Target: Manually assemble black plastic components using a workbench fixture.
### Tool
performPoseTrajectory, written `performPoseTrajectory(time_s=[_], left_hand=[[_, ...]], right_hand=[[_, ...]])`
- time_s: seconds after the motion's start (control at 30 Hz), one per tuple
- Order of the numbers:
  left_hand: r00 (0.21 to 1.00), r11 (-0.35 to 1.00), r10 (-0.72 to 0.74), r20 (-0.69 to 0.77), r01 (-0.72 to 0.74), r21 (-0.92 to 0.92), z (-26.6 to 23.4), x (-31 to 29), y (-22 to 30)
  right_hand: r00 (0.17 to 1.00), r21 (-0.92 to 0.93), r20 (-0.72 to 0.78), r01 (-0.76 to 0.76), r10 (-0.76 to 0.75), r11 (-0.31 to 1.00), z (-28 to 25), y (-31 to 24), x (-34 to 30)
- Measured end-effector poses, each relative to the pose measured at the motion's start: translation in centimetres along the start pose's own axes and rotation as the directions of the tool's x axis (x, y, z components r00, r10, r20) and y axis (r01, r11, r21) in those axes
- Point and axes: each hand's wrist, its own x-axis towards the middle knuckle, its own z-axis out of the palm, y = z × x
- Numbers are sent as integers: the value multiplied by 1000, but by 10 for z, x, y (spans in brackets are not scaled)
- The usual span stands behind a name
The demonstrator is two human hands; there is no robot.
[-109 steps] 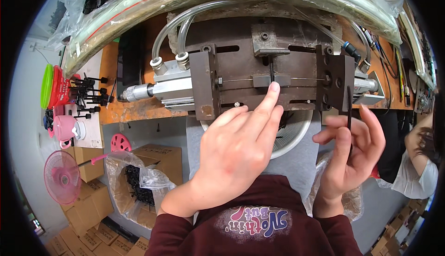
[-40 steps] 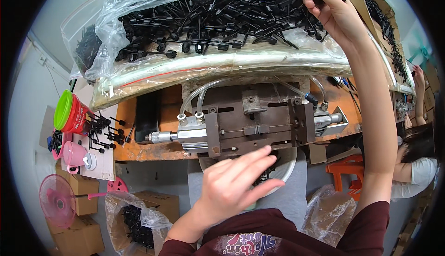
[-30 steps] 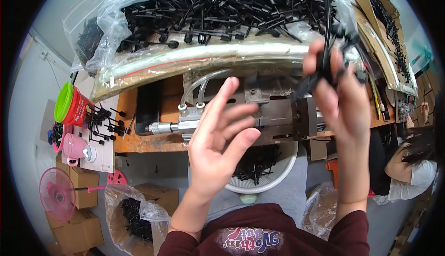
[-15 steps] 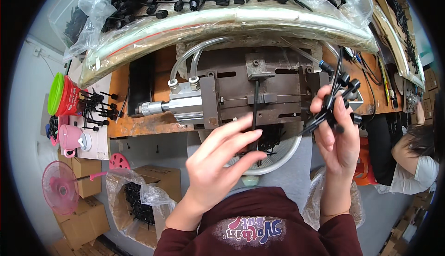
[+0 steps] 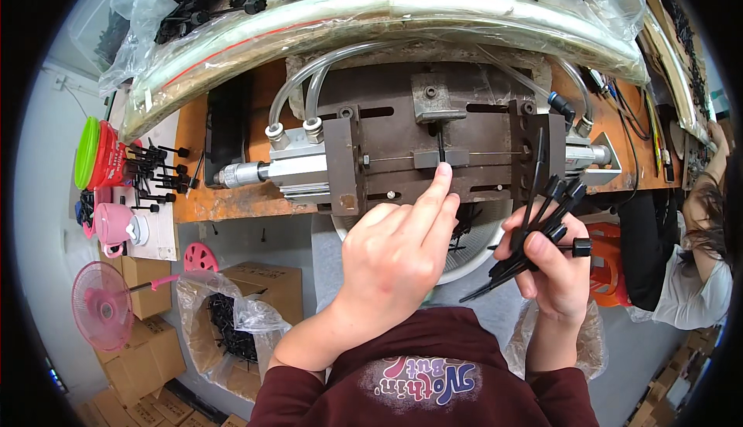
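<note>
My left hand (image 5: 398, 253) reaches over the front of a dark metal clamping fixture (image 5: 395, 129). Its index finger is stretched out, the tip touching the near end of a thin black rod (image 5: 442, 145) that lies across the small central block (image 5: 426, 159). The rod's far end goes under the grey bracket (image 5: 431, 98). The left thumb is hidden beneath the hand. My right hand (image 5: 559, 272), right of the fixture's front, is closed around a bunch of black plastic stems with ribbed caps (image 5: 546, 230), which stick out in several directions.
A white basket (image 5: 464, 274) with black pieces sits below the fixture. Air cylinders (image 5: 298, 168) with clear hoses flank it. A plastic-lined tray (image 5: 387, 9) of black stems stands behind. At left are a pink cup (image 5: 112, 223) and fan (image 5: 101, 305); another person (image 5: 696, 272) sits at right.
My left hand has moved forward, its index finger now at the rod, which has shifted farther in under the bracket. My right hand has lowered slightly with its bunch of stems. The view has shifted slightly.
</note>
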Motion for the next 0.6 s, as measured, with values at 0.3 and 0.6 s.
performPoseTrajectory(time_s=[0.3,0.6], left_hand=[[999,997,-36,32,38,-68,-5,3,-1],[999,815,-24,24,33,-578,-20,-2,7]], right_hand=[[995,-19,-23,-102,102,995,1,0,-1],[986,-113,114,-108,121,988,3,6,0]])
